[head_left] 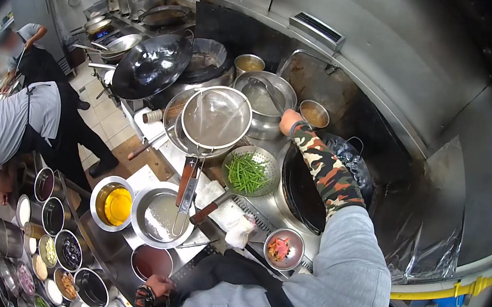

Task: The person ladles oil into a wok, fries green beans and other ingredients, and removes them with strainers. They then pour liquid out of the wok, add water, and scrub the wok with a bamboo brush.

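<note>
the right hand (290,121) grips a ladle handle (269,92) dipped in the steel pot (265,104) behind the black wok (309,188), beside a strainer of green beans (248,172), while the left hand (159,285) rests low by the counter edge, its grip impossible to tell.

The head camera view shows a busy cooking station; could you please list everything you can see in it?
Wok: one, black, under the reaching arm.
Perforated strainer: one, steel, holding green beans, left of the wok.
Mesh skimmers: two, steel, stacked behind the strainer.
Pot: one, steel, with a ladle in it.
Small bowl: one, steel, pink and orange pieces, front edge.
Oil bowl: one, yellow liquid, left.
Tilted wok: one, black, rear left.
Ingredient tubs: many, mixed colours, lower left.
Co-workers: two, grey shirts, dark aprons, left.
Right hand: on the ladle handle, camouflage sleeve.
Left hand: bottom edge; contents unclear.
</note>
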{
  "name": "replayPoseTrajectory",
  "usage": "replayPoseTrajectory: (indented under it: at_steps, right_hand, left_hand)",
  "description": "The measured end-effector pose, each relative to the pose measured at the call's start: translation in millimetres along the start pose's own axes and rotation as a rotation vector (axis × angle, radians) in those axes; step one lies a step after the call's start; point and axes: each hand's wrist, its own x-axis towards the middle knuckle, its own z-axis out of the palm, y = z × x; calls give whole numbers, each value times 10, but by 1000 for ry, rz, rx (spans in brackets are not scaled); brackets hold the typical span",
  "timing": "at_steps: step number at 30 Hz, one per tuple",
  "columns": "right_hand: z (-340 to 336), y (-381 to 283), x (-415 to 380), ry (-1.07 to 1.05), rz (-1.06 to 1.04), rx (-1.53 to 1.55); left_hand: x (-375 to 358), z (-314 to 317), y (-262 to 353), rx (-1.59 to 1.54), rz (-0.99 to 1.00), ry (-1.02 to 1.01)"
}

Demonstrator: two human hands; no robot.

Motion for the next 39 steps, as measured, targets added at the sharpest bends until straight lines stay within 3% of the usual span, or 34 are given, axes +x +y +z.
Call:
replayPoseTrajectory:
  at_steps: [2, 4, 6, 8, 11, 12, 13, 14, 16, 17, 18, 21, 22, 26, 30, 32, 33, 35, 36, 38, 39]
  right_hand:
    - [72, 50, 159, -86, -171, -356]
    - [-94, -68, 122, -159, -354, -687]
    - [383, 179, 878, -410, -100, -303]
    - [919, 470, 1554, -478, 44, 86]
    - [707, 189, 1208, -400, 94, 964]
    - [619, 166, 980, -342, 225, 1616]
    - [660, 50, 956, -308, 443, 1827]
    - [679, 71, 1101, -512, 699, 1873]
    - [734, 272, 903, -847, 378, 2155]
    - [767, 328, 847, -963, 133, 2088]
    - [838, 319, 805, -946, 280, 2357]
    - [819, 446, 550, -1048, 357, 2497]
    - [797, 494, 455, -986, 355, 2463]
    - [421, 596, -199, -979, 356, 2472]
    - [-47, 613, -920, -966, 375, 2446]
    - [-220, 593, -1303, -1003, 372, 2446]
    - [-259, 591, -1493, -1027, 359, 2461]
    - [-346, 535, -1903, -1040, 408, 2489]
    - [-314, 539, -2090, -1053, 404, 2497]
    - [-215, 556, -2388, -1063, 448, 2477]
    - [-186, 537, -2534, -1000, 510, 2372]
  left_hand:
    - [6, -111, 149, -213, 3, -45]
    - [109, -200, 9, -207, 14, -36]
    - [-30, -236, 65, -242, 29, -58]
    - [-205, -256, -25, -181, 12, -55]
    - [-492, -141, -323, -387, -51, -23]
    - [-714, -104, -255, -377, -85, -2]
    - [-837, -66, -216, -365, -119, 13]
    - [-819, -36, -334, -369, -122, 15]
    - [-753, 11, -569, -444, 7, -29]
    - [-708, 31, -602, -521, 8, -18]
    - [-685, 29, -405, -521, 16, -20]
    - [-511, -85, 38, -431, 72, 111]
    - [-391, -138, 134, -420, 81, 89]
    - [226, -406, 806, -10, 486, 306]
    - [971, -431, 1603, -189, 555, 256]
    - [1984, -423, 1335, -425, 516, -55]
    - [2479, -283, 1191, -589, 349, -151]
    - [2450, -173, 1410, -819, -11, -442]
    - [2153, -142, 1845, -882, -197, -641]
    - [2424, -39, 1849, -868, -305, -990]
    - [2109, 41, 2013, -767, -151, -837]
